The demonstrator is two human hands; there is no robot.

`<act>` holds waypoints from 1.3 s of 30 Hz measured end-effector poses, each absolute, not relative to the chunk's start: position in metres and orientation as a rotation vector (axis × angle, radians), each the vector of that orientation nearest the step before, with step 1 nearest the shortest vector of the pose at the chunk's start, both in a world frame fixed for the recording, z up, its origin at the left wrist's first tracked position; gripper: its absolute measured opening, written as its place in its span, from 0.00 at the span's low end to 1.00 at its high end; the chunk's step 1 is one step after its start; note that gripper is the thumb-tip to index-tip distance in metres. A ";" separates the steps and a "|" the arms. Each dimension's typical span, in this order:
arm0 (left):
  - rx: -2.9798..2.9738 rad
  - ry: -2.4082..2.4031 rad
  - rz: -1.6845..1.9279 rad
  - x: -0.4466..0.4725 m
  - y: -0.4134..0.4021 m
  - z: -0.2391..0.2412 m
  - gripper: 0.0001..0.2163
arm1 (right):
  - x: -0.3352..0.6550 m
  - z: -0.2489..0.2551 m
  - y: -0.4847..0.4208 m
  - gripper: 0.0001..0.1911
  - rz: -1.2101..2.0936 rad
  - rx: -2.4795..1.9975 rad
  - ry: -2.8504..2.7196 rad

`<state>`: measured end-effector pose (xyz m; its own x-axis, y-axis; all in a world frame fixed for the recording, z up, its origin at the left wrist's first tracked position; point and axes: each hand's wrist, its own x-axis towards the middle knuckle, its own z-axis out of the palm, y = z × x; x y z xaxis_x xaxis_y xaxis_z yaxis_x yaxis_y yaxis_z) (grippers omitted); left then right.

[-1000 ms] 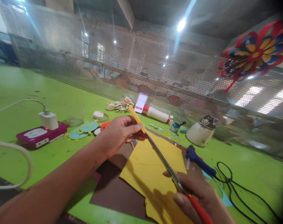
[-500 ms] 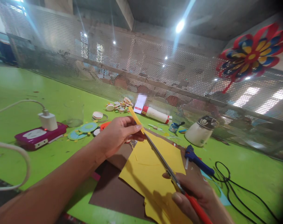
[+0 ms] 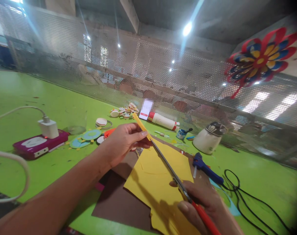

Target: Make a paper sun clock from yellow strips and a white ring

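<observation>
1. While the left hand point(image 3: 126, 140) holds a yellow strip point(image 3: 139, 123) up over the bench point(image 3: 21, 88), its fingers pinch the strip near its lower end.
2. The right hand point(image 3: 209, 197) grips scissors point(image 3: 171, 171), its fingers around the red handles.
3. The blades slant up to the left, their tips at the strip's lower end; how far they are parted, I cannot tell.
4. Below the hands lies a yellow sheet point(image 3: 160, 186), partly over brown card point(image 3: 121, 199).
5. Right of the sheet lies a blue glue gun point(image 3: 210, 173); beyond it stand a white jug point(image 3: 205, 142) and a small blue jar point(image 3: 181, 134).
6. Farther back, a phone point(image 3: 144, 112) is beside a white tube point(image 3: 164, 121) with red ends.
7. To the left are blue rings point(image 3: 92, 134), a glass point(image 3: 76, 126) and a purple socket box point(image 3: 40, 145) with a white charger point(image 3: 48, 129) plugged in.
8. A mesh screen point(image 3: 65, 65) rises behind the bench.
</observation>
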<state>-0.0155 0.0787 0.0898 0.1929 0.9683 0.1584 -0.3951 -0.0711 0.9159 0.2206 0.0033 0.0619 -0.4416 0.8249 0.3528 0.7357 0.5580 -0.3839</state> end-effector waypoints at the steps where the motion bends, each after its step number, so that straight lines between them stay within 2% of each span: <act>1: 1.087 0.702 1.298 -0.015 0.079 0.090 0.06 | 0.220 0.063 0.004 0.20 0.231 -1.260 -2.308; 9: 1.043 0.705 1.403 -0.020 0.082 0.090 0.03 | 0.215 0.073 0.001 0.17 0.290 -1.138 -2.361; 23: 1.095 0.741 1.381 -0.017 0.081 0.087 0.08 | 0.221 0.057 0.006 0.21 0.200 -1.282 -2.208; 30: 1.034 0.677 1.381 -0.009 0.077 0.087 0.06 | 0.219 0.064 0.005 0.15 0.198 -1.217 -2.259; 39: 0.980 0.647 1.444 -0.002 0.074 0.085 0.05 | 0.219 0.061 0.005 0.15 0.227 -1.216 -2.236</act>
